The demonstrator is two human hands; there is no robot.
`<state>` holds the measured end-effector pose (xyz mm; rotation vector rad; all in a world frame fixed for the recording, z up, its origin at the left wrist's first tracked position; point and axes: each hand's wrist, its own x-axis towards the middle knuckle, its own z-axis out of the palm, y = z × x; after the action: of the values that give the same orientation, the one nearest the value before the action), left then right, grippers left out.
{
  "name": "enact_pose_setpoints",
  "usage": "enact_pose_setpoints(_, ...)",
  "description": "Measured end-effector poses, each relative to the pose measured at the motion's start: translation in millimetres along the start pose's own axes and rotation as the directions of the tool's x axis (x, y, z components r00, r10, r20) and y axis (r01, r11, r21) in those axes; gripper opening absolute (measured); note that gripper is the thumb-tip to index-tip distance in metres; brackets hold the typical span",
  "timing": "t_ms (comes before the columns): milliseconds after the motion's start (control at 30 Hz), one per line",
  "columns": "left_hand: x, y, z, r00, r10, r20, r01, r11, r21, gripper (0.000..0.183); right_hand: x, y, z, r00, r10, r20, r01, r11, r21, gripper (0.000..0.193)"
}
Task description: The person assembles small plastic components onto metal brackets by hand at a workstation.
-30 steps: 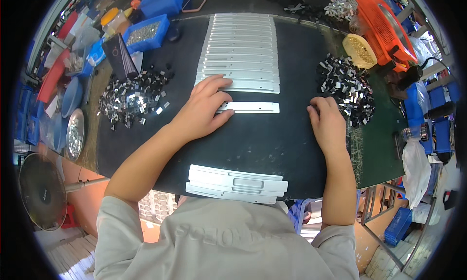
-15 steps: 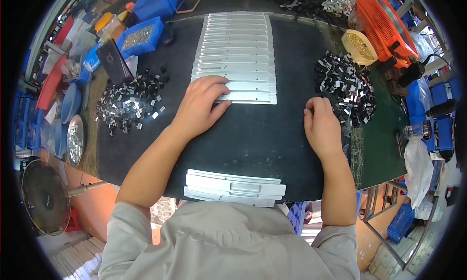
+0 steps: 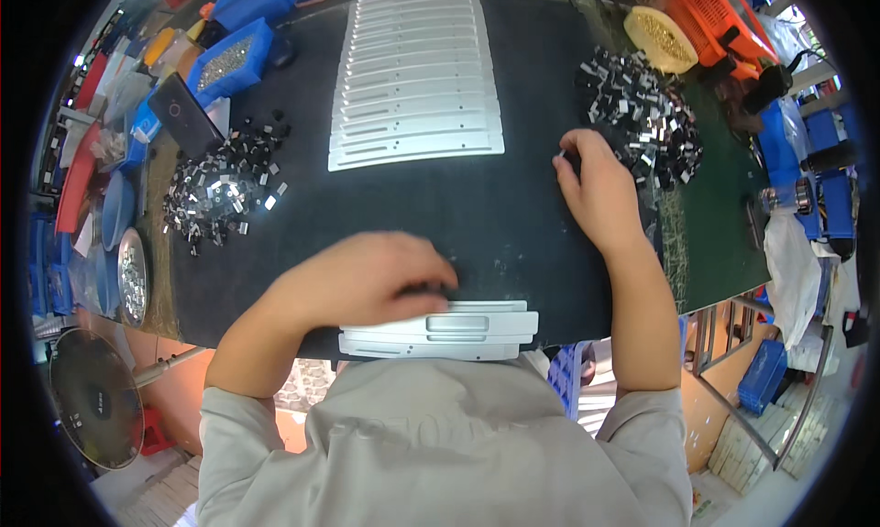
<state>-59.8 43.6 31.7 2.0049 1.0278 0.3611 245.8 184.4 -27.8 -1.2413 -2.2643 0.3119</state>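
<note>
My left hand is a little blurred, its thumb and fingers apart, over the upper edge of a small stack of silvery metal strips by the table's near edge. The top strip has a long raised recess in its middle. I cannot tell whether the thumb touches it. Farther up the table lies a row of overlapping metal strips with slots and small holes. My right hand rests on the table beside a pile of small black and silver clips, fingers curled toward the thumb; what they pinch, if anything, is hidden.
Another pile of clips lies at the left, before a propped-up phone. Beyond are a blue bin of small parts, a yellow bowl and an orange basket. A fan stands at lower left.
My left hand has left the far row of strips and come back toward me to the near stack. My right hand stays by the right pile, thumb slightly lower. The view has shifted.
</note>
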Motion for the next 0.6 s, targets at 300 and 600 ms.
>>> enact_pose_setpoints(300, -2, -10, 13, 0.918, 0.172, -0.357, -0.029, 0.927, 0.373, 0.016, -3, 7, -1, 0.998, -0.036, -0.049, 0.040, 0.996, 0.079, 0.014)
enact_pose_setpoints(600, -2, -32, 30, 0.882, 0.155, -0.445, 0.025, 0.927, 0.374, 0.034, -11, -55, 5, 0.905, -0.424, 0.013, 0.399, 0.860, 0.317, 0.017)
